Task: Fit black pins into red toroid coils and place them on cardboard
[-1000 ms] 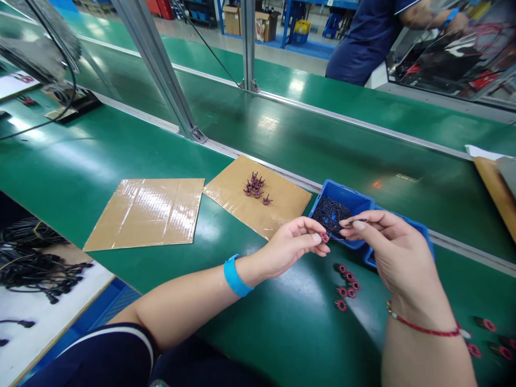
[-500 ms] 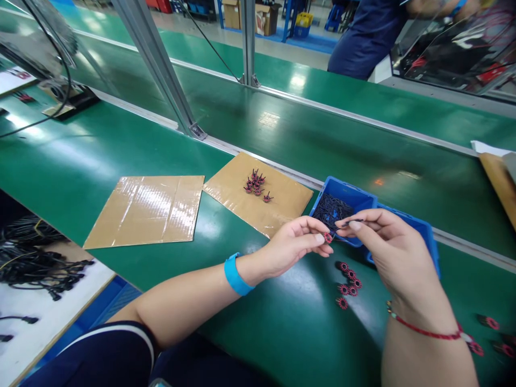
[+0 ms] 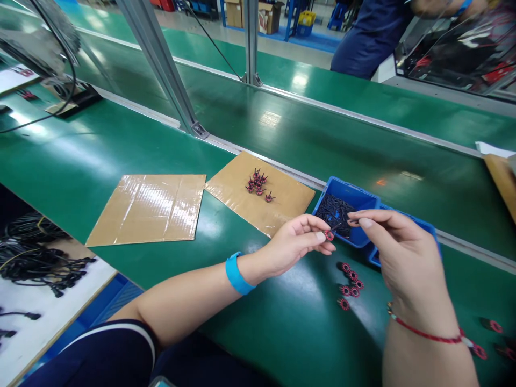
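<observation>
My left hand point(image 3: 296, 242) pinches a small red-and-black ring part point(image 3: 329, 235) between thumb and fingertips. Just right of it, my right hand point(image 3: 397, 242) holds a thin black piece point(image 3: 353, 221) in its fingertips, apart from the ring. Both hands are in front of a blue bin point(image 3: 365, 200) that contains many thin black pieces point(image 3: 334, 208). Several red-and-black rings point(image 3: 353, 292) lie on the green table below the hands. On the right cardboard sheet point(image 3: 229, 185) sits a cluster of rings with black pins sticking up point(image 3: 257, 181).
A second blue bin point(image 3: 431, 231) stands partly behind my right hand. Another cardboard sheet point(image 3: 149, 209) lies at left. Metal posts point(image 3: 250, 43) rise along the table's back rail. Black cables point(image 3: 36, 258) lie at lower left. Across the bench is a person point(image 3: 366, 37).
My right hand has moved slightly right, away from the ring in my left hand. A thin black pin now shows at that ring. The view has shifted slightly.
</observation>
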A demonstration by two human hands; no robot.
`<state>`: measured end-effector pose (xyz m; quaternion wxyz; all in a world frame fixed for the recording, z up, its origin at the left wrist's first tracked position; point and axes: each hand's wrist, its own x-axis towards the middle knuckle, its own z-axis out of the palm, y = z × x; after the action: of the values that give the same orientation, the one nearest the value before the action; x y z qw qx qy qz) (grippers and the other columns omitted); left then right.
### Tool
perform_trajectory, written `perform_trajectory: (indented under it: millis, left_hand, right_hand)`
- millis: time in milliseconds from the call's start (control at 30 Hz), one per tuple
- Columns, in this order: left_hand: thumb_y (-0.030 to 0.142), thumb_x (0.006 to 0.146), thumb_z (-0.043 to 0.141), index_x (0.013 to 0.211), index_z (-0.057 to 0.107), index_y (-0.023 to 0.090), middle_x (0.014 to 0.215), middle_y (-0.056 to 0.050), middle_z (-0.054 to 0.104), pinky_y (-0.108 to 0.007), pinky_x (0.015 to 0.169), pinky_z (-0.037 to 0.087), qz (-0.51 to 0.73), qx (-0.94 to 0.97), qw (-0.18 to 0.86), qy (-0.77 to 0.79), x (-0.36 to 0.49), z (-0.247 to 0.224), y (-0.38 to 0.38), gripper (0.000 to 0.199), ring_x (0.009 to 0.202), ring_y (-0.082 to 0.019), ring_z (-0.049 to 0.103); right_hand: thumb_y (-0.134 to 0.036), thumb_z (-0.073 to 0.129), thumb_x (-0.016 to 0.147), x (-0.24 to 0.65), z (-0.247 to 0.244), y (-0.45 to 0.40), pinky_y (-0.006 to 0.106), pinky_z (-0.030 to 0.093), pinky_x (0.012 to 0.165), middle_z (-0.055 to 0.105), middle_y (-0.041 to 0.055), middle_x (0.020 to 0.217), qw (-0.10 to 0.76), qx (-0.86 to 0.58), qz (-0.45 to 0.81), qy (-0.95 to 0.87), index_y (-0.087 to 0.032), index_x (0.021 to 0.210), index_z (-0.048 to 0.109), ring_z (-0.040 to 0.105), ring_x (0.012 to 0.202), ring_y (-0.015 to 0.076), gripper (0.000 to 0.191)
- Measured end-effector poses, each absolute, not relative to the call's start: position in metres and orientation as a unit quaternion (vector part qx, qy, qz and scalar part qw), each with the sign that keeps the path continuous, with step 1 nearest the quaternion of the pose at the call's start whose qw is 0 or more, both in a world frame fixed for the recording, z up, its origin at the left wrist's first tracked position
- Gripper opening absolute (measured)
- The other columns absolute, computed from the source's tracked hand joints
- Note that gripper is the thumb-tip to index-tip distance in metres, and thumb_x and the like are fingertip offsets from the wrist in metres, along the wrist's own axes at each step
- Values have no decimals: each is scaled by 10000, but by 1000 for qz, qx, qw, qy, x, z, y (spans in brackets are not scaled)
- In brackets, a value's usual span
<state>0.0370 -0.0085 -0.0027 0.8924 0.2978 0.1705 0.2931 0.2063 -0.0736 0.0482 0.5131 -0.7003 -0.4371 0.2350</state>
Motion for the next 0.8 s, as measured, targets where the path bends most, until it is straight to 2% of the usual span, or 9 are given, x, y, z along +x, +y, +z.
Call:
perform_trajectory:
  millis: [133,267,800]
  left_hand:
    - [230,785,795,948,648,141,868,-33,688,-309,788,537,310,283,891,175,38,-4,-6,237,751,-131,697]
    - [218,772,800,927,646,144,872,-29,693,-300,786,540,322,270,891,172,38,-3,-4,231,751,-129,700]
    - [218,795,784,939,642,143,834,-36,709,-299,792,531,315,274,893,171,37,-3,-4,215,746,-132,704]
  right_hand:
    - [-397,798,821,206,47,-74,341,602,781,774,29,891,539,-674,283,-417,-257,851,754,739,796,188,150]
    - [-379,798,832,206,45,-75,328,629,775,777,31,890,541,-656,321,-417,-246,872,750,755,785,179,147]
    - [-368,784,850,201,49,-76,291,640,765,778,37,870,519,-655,329,-440,-240,885,765,761,810,173,134]
